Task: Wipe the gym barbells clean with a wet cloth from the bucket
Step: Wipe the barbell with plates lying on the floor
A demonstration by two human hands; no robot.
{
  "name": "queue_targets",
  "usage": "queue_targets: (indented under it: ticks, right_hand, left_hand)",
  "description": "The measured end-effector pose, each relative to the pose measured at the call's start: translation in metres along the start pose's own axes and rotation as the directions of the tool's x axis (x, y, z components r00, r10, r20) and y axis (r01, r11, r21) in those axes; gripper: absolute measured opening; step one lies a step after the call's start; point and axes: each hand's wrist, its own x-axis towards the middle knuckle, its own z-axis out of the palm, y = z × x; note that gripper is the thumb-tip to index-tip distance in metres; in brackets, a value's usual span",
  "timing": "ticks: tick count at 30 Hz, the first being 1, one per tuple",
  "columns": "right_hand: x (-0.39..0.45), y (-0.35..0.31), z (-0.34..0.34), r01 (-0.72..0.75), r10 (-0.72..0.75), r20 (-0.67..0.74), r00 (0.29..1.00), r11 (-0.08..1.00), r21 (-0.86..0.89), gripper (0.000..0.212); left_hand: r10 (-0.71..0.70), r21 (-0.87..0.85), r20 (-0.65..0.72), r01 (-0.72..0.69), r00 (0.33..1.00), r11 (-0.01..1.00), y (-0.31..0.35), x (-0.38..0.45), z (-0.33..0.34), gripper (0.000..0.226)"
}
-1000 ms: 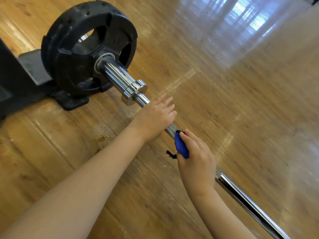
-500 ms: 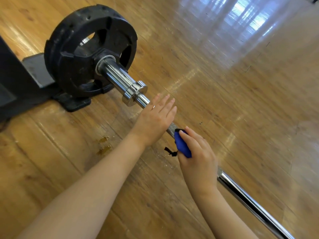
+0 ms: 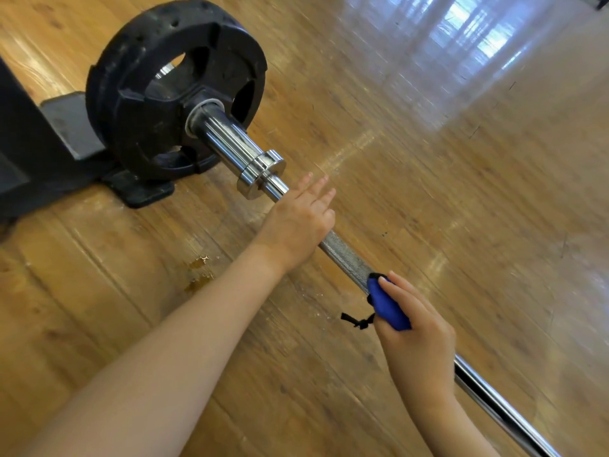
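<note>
The right hand (image 3: 417, 328) is wrapped round a folded blue cloth (image 3: 389, 306) and clamps it onto the bar (image 3: 346, 255), fingers curled over the top, a short black loop hanging from the cloth on the near side. The cloth looks soft and thin, so it should mould round the shaft; being wet, it may slide easily on the smooth chrome and drag more on the rough part. Pinched round the bar like this seems the right hold.

Just ahead of that hand runs a grey, cross-hatched grip section. Beyond it the left hand (image 3: 296, 222) rests flat on the bar with fingers straight and together, apparently steadying it. The bar itself is stiff steel and surely heavy; with a plate on it, it is better wiped in place than lifted.

Past the left fingertips sits a shiny collar (image 3: 262, 173), then the thick polished sleeve running into a black weight plate (image 3: 138, 90), scuffed and dusty-looking. Behind the right wrist the shaft continues bright and smooth. Small wet spots (image 3: 199, 272) lie on the wooden floor (image 3: 461, 192) to the left of the arms. No bucket is in view.
</note>
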Motion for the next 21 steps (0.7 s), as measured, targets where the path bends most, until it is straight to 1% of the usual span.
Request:
queue_targets:
  ticks: [2, 3, 6, 8, 11, 14, 18, 21]
  right_hand:
    - [0.005, -0.007, 0.002, -0.058, 0.058, 0.003, 0.998, 0.998, 0.024, 0.050]
    - [0.011, -0.014, 0.006, -0.041, 0.041, 0.008, 0.999, 0.999, 0.013, 0.049]
    - [0.029, -0.029, 0.025, 0.094, -0.092, 0.059, 0.994, 0.995, -0.041, 0.050]
    - [0.030, -0.027, 0.029, 0.145, -0.139, 0.085, 0.987, 0.987, -0.064, 0.052]
    - [0.007, -0.002, 0.014, 0.190, -0.187, 0.037, 0.982, 0.975, -0.119, 0.055]
    - [-0.008, 0.018, 0.002, 0.183, -0.188, -0.012, 0.982, 0.967, -0.174, 0.057]
    - [0.003, 0.003, 0.015, 0.176, -0.189, -0.045, 0.981, 0.963, -0.203, 0.059]
    - [0.016, -0.013, 0.028, 0.234, -0.241, -0.018, 0.970, 0.957, -0.173, 0.059]
  left_hand:
    - [-0.031, -0.018, 0.066, 0.032, 0.997, 0.999, -0.001, 0.002, -0.009, 0.012]
    - [-0.037, 0.010, 0.130, 0.036, 0.991, 0.999, -0.001, 0.006, -0.010, 0.013]
    - [0.000, 0.049, 0.313, -0.016, 0.950, 0.999, -0.004, 0.018, -0.013, 0.026]
    - [0.010, 0.054, 0.355, -0.031, 0.935, 0.998, -0.004, 0.020, -0.014, 0.028]
    - [-0.004, 0.023, 0.326, -0.004, 0.945, 1.000, -0.003, 0.015, -0.017, 0.031]
    - [-0.031, -0.015, 0.278, 0.037, 0.960, 0.999, -0.001, 0.010, -0.018, 0.034]
    - [-0.081, -0.009, 0.244, 0.086, 0.966, 0.996, 0.001, 0.008, -0.015, 0.035]
    - [-0.086, -0.014, 0.241, 0.092, 0.967, 0.996, 0.002, 0.007, -0.016, 0.034]
